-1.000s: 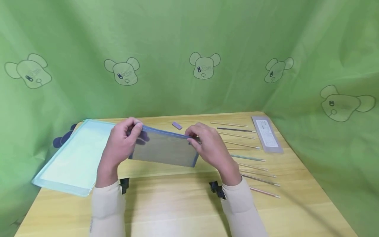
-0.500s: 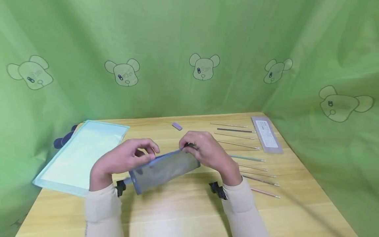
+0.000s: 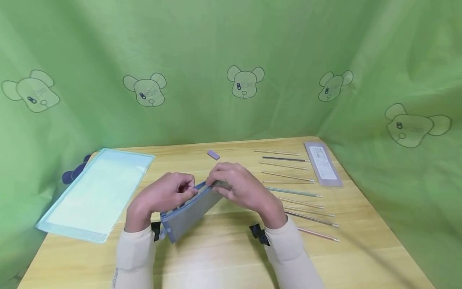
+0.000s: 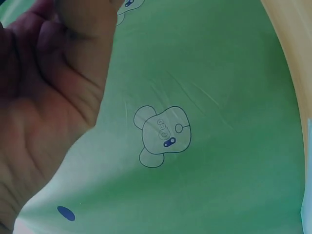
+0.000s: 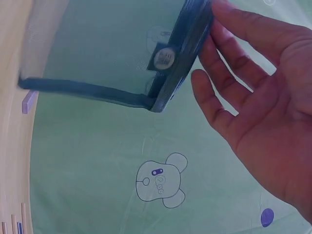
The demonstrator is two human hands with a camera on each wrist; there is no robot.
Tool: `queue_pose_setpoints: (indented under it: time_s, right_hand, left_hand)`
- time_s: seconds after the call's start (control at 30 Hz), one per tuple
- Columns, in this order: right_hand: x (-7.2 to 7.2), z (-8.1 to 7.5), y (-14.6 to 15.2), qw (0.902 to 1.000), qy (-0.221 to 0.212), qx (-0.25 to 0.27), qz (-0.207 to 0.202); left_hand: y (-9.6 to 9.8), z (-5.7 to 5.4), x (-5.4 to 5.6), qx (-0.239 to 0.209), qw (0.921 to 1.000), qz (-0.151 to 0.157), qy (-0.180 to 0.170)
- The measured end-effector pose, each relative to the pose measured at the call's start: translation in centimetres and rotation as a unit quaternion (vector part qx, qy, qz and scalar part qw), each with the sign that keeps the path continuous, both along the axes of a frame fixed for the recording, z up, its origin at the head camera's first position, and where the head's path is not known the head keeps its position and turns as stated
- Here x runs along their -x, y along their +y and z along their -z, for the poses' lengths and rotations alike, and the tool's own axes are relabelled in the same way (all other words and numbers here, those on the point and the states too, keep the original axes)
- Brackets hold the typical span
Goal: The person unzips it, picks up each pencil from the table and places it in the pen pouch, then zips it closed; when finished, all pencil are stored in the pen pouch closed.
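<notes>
Grey translucent mesh pouch with blue trim (image 3: 193, 212): lower centre of head frame, tilted between both hands. Left to right: flat pale-turquoise translucent sleeve (image 3: 92, 192), left side, apparently placed out of the hands' way; left hand (image 3: 160, 194) pinching the pouch's zip rim; right hand (image 3: 240, 186) pinching same rim farther right, presumably for tension; slim, mostly wood-coloured pencils (image 3: 294, 192), right, spaced apart, likely for separate access.

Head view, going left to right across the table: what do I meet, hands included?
Light-blue folder, left hand, blue-edged pouch, right hand, teal pencil, lavender packet with a white label.
</notes>
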State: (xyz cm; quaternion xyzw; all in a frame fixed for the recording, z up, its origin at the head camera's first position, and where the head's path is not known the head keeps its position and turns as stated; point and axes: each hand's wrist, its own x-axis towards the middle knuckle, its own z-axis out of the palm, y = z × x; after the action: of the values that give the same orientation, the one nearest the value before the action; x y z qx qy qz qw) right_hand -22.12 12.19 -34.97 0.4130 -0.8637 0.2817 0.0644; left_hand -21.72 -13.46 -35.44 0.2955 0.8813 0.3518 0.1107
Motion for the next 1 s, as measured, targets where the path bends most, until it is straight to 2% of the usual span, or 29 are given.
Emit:
queue_pose_setpoints:
  time_s: [0.2, 0.37, 0.43, 0.5, 0.57, 0.67, 0.77, 0.87, 1.0]
  right_hand:
    - [0.2, 0.5, -0.4, 0.9981, -0.018, -0.059, 0.003]
    - [0.6, 1.1, 0.0, 0.9941, -0.041, -0.097, 0.024]
    - [0.8, 1.5, 0.1, 0.9921, -0.06, -0.106, 0.03]
    - [1.0, 1.9, 0.1, 0.9901, -0.081, -0.111, 0.028]
    - [1.1, 2.2, -0.1, 0.9879, -0.097, -0.119, 0.022]
    - [1.1, 2.6, -0.5, 0.9835, -0.118, -0.137, 0.011]
    - [0.8, 2.6, -0.6, 0.9789, -0.149, -0.14, 0.011]
    - [0.6, 2.6, 0.0, 0.9761, -0.175, -0.126, 0.025]
    - [0.8, 2.7, 2.1, 0.9756, -0.176, -0.117, 0.057]
  left_hand:
    - [-0.8, 0.1, 0.0, 0.01, 0.9971, -0.073, -0.019]
    - [-3.2, 0.4, 0.1, 0.034, 0.9895, -0.14, -0.005]
    - [-4.0, 0.4, 0.0, 0.045, 0.9873, -0.152, -0.008]
    - [-4.4, 0.4, 0.0, 0.054, 0.9876, -0.147, -0.019]
    - [-4.3, 0.5, 0.2, 0.058, 0.9896, -0.128, -0.03]
    - [-3.6, 0.9, 0.6, 0.066, 0.9916, -0.103, -0.044]
    - [-2.7, 1.3, 0.9, 0.078, 0.9908, -0.092, -0.061]
    - [-2.0, 1.7, 1.0, 0.082, 0.9891, -0.086, -0.087]
    - [-1.5, 2.1, 1.2, 0.075, 0.9873, -0.083, -0.112]
